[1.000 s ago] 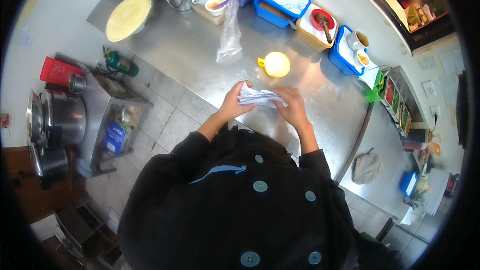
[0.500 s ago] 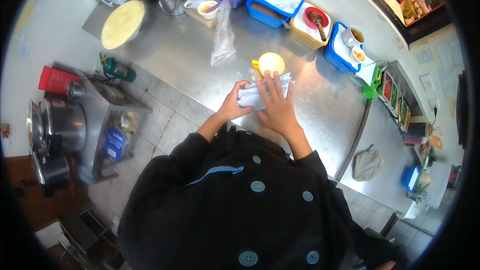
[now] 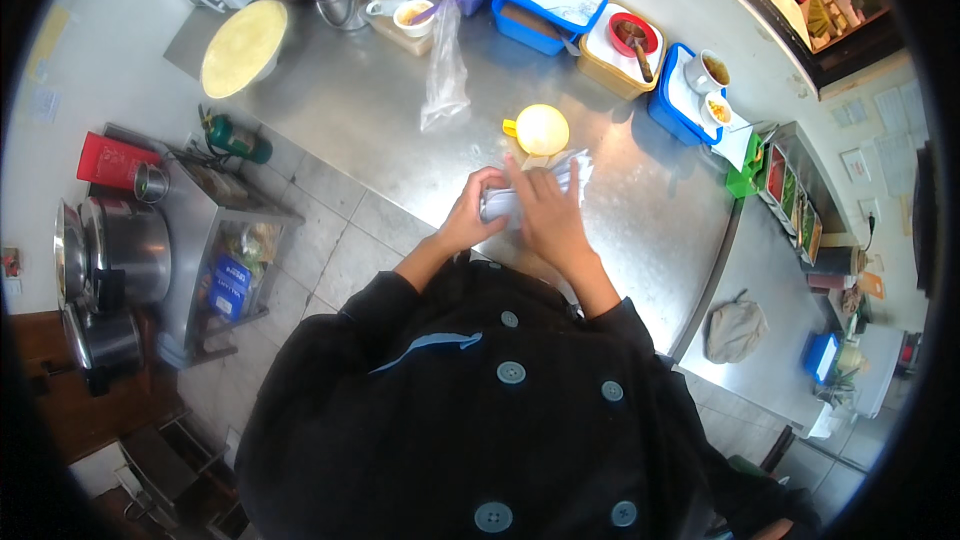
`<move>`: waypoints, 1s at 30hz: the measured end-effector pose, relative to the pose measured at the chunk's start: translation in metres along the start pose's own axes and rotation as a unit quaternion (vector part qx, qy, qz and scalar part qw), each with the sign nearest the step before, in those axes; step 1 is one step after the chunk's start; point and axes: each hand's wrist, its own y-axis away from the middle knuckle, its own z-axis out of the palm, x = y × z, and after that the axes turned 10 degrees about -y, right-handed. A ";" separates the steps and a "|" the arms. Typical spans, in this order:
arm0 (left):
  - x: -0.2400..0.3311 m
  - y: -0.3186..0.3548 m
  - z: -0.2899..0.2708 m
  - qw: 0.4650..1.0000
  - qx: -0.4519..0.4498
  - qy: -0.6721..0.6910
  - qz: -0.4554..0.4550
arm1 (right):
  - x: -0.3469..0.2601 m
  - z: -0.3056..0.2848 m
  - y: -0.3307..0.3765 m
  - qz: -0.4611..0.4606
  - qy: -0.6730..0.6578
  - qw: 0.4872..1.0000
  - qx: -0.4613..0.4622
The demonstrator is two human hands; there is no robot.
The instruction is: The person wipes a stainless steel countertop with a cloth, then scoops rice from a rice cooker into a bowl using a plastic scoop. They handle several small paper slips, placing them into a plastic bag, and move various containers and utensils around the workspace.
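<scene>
My left hand (image 3: 472,213) grips the near left end of a small stack of white paper sheets (image 3: 499,204), thumb on one side and fingers on the other. Over the stack's right part lies my right hand (image 3: 551,218), its fingers bent and closed on the sheets. Loose paper edges fan out past its fingers on the right. The hands are just above the steel table's near edge. Directly beyond them stands a yellow cup (image 3: 542,130) with its handle to the left. Farther left on the table lies a crumpled clear plastic bag (image 3: 446,80).
Along the back stand a metal pot (image 3: 340,10), white cups, blue-lidded containers (image 3: 540,28), a beige container (image 3: 612,70) and a red bowl (image 3: 655,38). A round pale-topped tub (image 3: 243,48) sits at the far left. A grey cloth (image 3: 736,330) lies on the right counter.
My right hand's fingers have gone from spread flat on the papers to bent over them. The sheets' right edges have fanned out more. My left hand keeps its hold.
</scene>
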 end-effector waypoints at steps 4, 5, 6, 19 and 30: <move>-0.003 0.001 -0.002 0.998 -0.002 -0.055 -0.037 | 0.040 -0.024 0.004 0.129 -0.048 0.989 -0.055; -0.003 0.002 -0.004 0.999 0.001 -0.039 -0.026 | 0.053 -0.026 0.009 0.127 -0.102 0.986 -0.044; -0.004 0.003 -0.006 1.000 0.000 -0.023 -0.013 | 0.068 -0.025 0.016 0.129 -0.154 0.979 -0.032; -0.001 0.007 0.003 0.990 -0.007 0.143 -0.007 | 0.060 0.043 0.037 0.121 -0.694 0.704 0.089; -0.003 0.002 0.004 0.989 -0.005 0.150 0.000 | 0.069 0.060 0.048 0.155 -0.744 0.640 0.112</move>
